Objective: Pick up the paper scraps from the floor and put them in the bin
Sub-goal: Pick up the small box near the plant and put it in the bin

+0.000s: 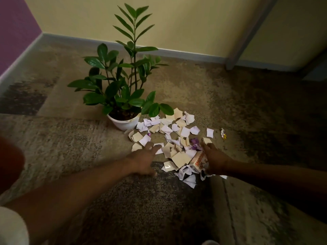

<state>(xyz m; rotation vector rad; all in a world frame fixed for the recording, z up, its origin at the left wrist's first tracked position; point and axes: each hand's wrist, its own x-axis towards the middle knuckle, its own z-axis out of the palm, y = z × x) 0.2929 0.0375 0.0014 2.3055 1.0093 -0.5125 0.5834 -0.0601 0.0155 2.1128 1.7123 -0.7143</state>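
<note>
Several white and cream paper scraps (174,137) lie in a loose pile on the carpet, right of a potted plant. My left hand (144,159) reaches over the pile's left edge, fingers spread, its fingertips on or just above the scraps, holding nothing. My right hand (215,160) lies on the pile's right side, fingers apart, next to a small printed carton (199,162) and a purple wrapper (194,145); whether it grips anything is unclear. No bin is in view.
A green plant in a white pot (123,122) stands just left of the scraps. A small foil wrapper (223,133) lies apart on the right. A grey post (247,36) leans at the wall, back right. Carpet (70,138) surrounds the pile.
</note>
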